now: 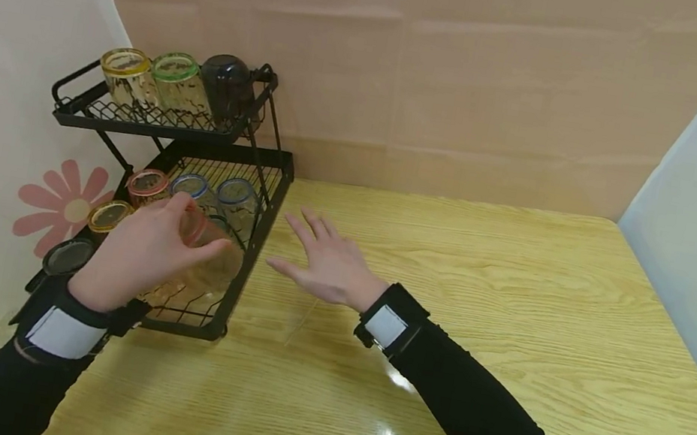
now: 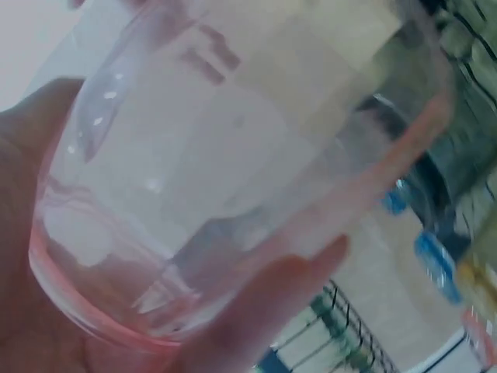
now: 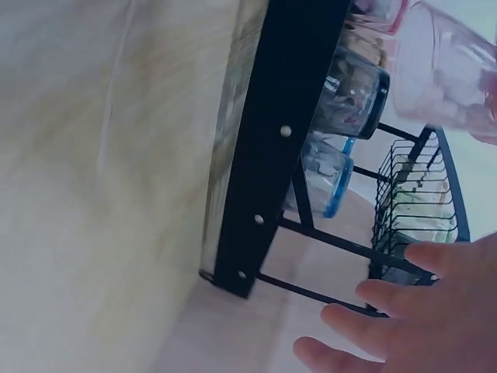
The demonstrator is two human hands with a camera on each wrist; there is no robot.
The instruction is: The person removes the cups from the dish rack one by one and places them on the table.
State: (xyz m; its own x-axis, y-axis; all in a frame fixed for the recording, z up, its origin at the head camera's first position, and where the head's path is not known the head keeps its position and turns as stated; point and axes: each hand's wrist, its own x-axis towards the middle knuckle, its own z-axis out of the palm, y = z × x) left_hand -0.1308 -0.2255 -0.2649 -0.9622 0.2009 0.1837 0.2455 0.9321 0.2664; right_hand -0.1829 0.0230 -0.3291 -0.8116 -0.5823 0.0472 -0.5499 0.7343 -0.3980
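Person's left hand (image 1: 140, 253) grips a clear pink-rimmed glass (image 1: 214, 261), fingers (image 2: 264, 311) wrapped round it, holding it over the lower tier of a black two-tier wire rack (image 1: 262, 223) at the counter's left-rear corner. Right hand (image 1: 330, 268) hovers just above the wooden counter (image 1: 511, 312) beside the rack, fingers spread & relaxed, grasping nothing. Lower tier has several glasses w/ coloured rims (orange, blue, yellow); upper shelf holds a yellow-rimmed glass (image 1: 127, 76), a green-rimmed glass (image 1: 178, 80), and a dark cup (image 1: 227, 86).
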